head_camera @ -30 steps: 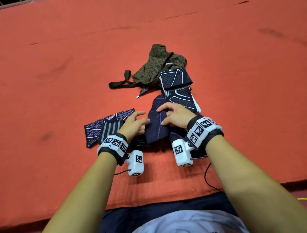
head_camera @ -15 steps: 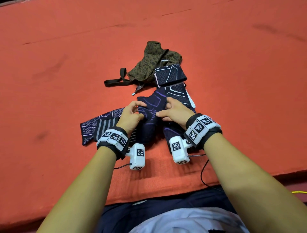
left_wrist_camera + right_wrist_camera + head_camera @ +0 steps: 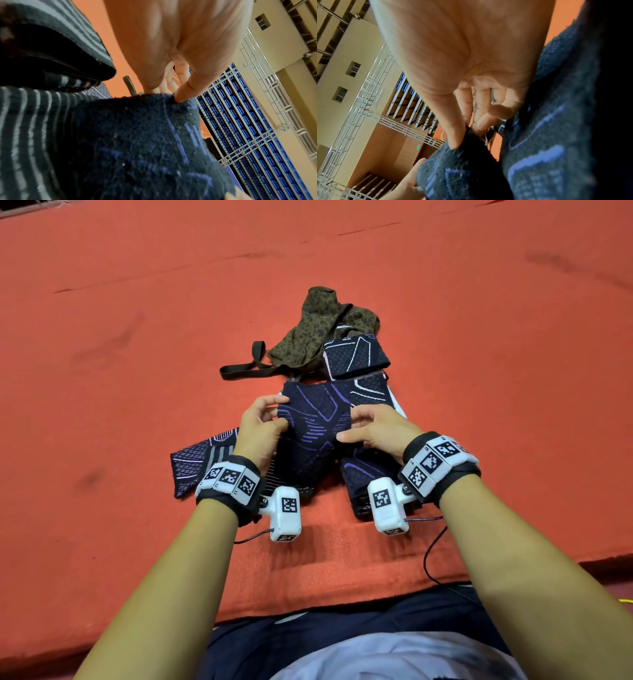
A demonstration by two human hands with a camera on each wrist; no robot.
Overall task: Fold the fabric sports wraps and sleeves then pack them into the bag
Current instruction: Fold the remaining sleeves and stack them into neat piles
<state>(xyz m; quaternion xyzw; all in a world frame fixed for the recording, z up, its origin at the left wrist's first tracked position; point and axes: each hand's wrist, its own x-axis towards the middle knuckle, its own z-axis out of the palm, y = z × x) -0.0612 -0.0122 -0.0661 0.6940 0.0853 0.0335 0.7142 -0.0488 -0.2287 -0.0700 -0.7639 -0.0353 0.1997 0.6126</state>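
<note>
A dark navy sleeve with purple lines (image 3: 313,433) is held up between both hands over the orange mat. My left hand (image 3: 262,422) pinches its left top corner, thumb pressed on the cloth edge (image 3: 181,97). My right hand (image 3: 371,426) pinches the right edge, thumb on the fabric (image 3: 453,143). A folded navy wrap with white lines (image 3: 354,356) lies just beyond, against the olive leopard-print bag (image 3: 322,326). Another navy sleeve (image 3: 359,484) lies under my right wrist. A striped sleeve and a diamond-patterned one (image 3: 195,463) lie at my left.
The bag's dark strap (image 3: 246,368) trails to the left on the orange mat (image 3: 137,371). The mat's front edge (image 3: 308,607) runs close to my body. A thin black cable (image 3: 428,559) hangs from the right wrist camera. Blue stadium seats (image 3: 248,128) show behind.
Both hands took hold of the navy sleeve with purple lines, lifted its far end and spread it wider between them; earlier it lay bunched on the mat.
</note>
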